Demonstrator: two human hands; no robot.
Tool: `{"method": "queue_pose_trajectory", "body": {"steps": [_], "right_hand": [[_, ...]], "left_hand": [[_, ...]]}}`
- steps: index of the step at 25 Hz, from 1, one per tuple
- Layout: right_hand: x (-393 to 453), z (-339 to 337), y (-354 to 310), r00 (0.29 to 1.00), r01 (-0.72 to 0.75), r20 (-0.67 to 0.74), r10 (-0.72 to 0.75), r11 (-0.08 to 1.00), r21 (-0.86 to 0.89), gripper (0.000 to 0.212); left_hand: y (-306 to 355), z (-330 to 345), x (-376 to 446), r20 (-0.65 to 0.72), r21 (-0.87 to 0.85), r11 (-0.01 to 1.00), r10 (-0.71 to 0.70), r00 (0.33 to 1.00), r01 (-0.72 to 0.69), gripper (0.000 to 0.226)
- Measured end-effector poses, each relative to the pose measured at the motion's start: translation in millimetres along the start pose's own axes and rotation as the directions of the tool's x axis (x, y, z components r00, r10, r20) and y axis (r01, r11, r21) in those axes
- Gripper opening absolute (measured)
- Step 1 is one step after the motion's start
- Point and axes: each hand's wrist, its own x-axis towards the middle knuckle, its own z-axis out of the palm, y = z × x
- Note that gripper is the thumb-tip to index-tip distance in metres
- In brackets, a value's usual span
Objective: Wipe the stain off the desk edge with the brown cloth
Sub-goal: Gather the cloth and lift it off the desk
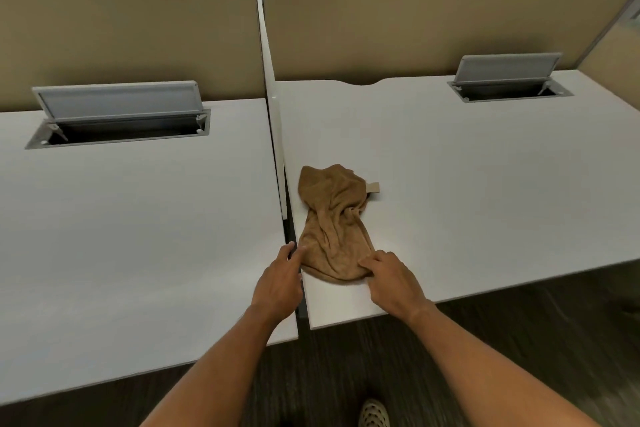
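Brown cloth (pixel 334 225) lies crumpled in a long bunch on the right worktop (pixel 467 184), close to its left edge and just beside the white divider panel (pixel 273 114); its near end sits short of the front edge. A small tan tag (pixel 373 187) sticks out at its far right.

Right hand (pixel 393 279): fingers curled onto the cloth's near right corner, pinching a fold, though a firm grasp cannot be confirmed. Left hand (pixel 277 282): open, fingertips touching the cloth's near left corner, spanning the dark gap (pixel 300 305) between the two worktops. No stain can be made out on any edge (too small or hidden), so the target spot is unclear.

Risks, as judged from this state:
- Cloth is bunched; a wipe with a ridge of folds would give patchy contact and likely smear.
- A pinch at one corner alone may let the rest drag and trail off the front edge toward the floor (pixel 485 340).
- Near left corner lies right at the gap; a sideways pull could feed fabric into it or snag it on the divider's lower end.
- The left worktop (pixel 138 236) sits at a slightly different line, so a stroke across the seam could catch
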Motion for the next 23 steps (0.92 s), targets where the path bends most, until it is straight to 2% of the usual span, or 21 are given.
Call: {"method": "queue_pose_trajectory", "body": {"steps": [5, 9, 16, 19, 23], "right_hand": [[8, 3, 12, 0.994, 0.108, 0.007, -0.108, 0.991, -0.073, 0.03], [9, -1, 25, 0.971, 0.237, 0.073, -0.23, 0.965, -0.111, 0.035], [18, -5, 31, 0.966, 0.258, 0.08, -0.247, 0.946, -0.196, 0.025], [23, -20, 32, 0.966, 0.257, 0.029, -0.256, 0.946, -0.196, 0.024], [29, -54, 37, 0.95, 0.263, -0.124, -0.285, 0.95, -0.172, 0.023]], "left_hand": [[8, 1, 7, -0.092, 0.105, 0.994, 0.011, 0.996, -0.001, 0.035], [11, -1, 12, -0.137, 0.203, 0.978, -0.022, 0.99, 0.05, 0.024], [22, -22, 18, -0.159, 0.295, 0.953, -0.016, 0.987, 0.063, 0.02], [29, -40, 19, -0.188, 0.294, 0.953, -0.014, 0.982, 0.07, 0.021], [45, -65, 19, -0.247, 0.34, 0.937, 0.005, 0.969, 0.082, 0.018]]}}
